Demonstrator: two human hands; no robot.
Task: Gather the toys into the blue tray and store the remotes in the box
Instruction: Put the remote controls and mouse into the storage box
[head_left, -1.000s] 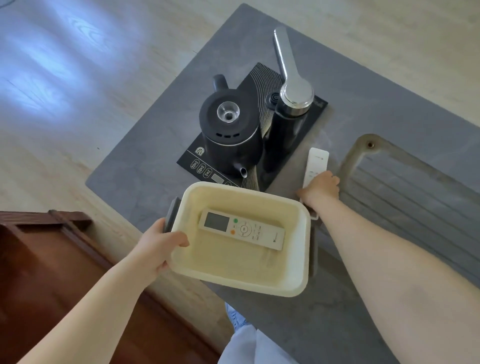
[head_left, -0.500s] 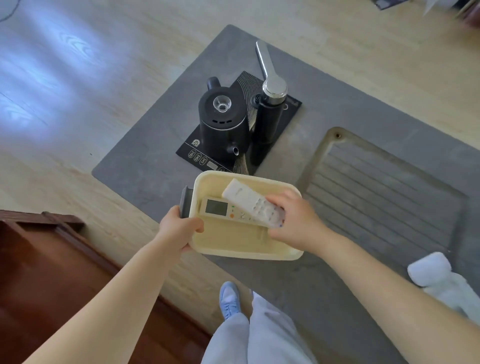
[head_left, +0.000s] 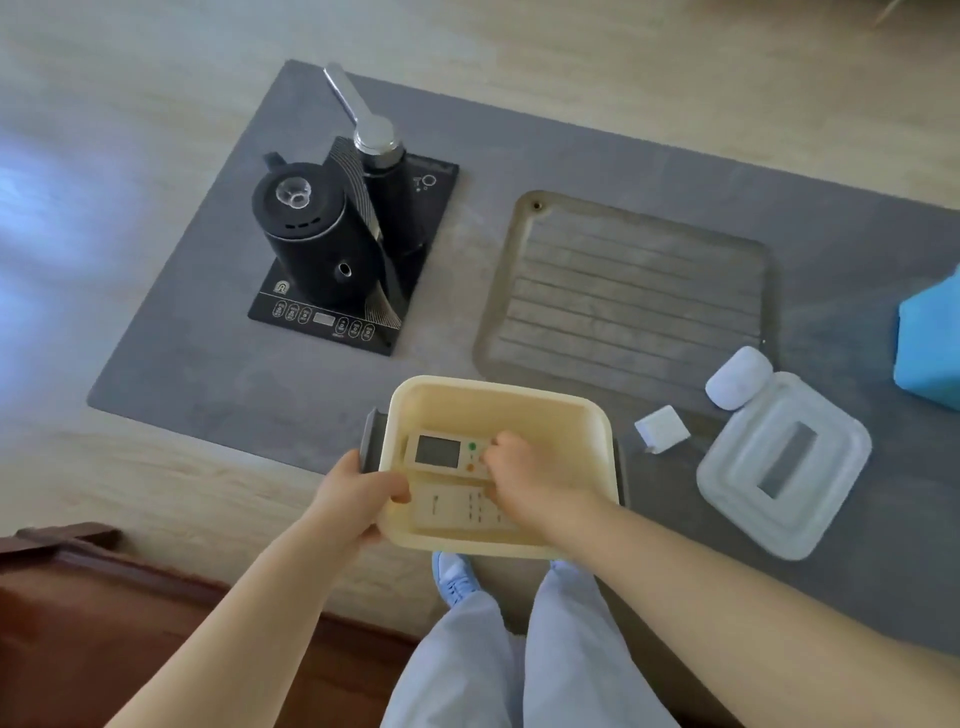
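Note:
A cream plastic box (head_left: 498, 395) sits at the near edge of the grey table. My left hand (head_left: 358, 496) grips its left rim. Inside lie two remotes: one with a screen (head_left: 441, 451) towards the back, and a plain white remote (head_left: 449, 506) in front of it. My right hand (head_left: 524, 475) is down in the box, fingers curled over the right ends of both remotes and still on the white one. A corner of the blue tray (head_left: 930, 343) shows at the right edge, with a white rounded toy (head_left: 737, 376) near it.
A black kettle (head_left: 311, 234) and tap stand on a black tea stove at the back left. A grooved drain recess (head_left: 628, 291) lies mid-table. A small white cube (head_left: 662, 428) and a translucent lid (head_left: 784, 465) are right of the box. Dark wooden furniture (head_left: 78, 623) stands lower left.
My right hand picked the white remote off the table beside the stove, carried it over the box and lowered it flat inside. The view shifted right, revealing the lid and blue tray.

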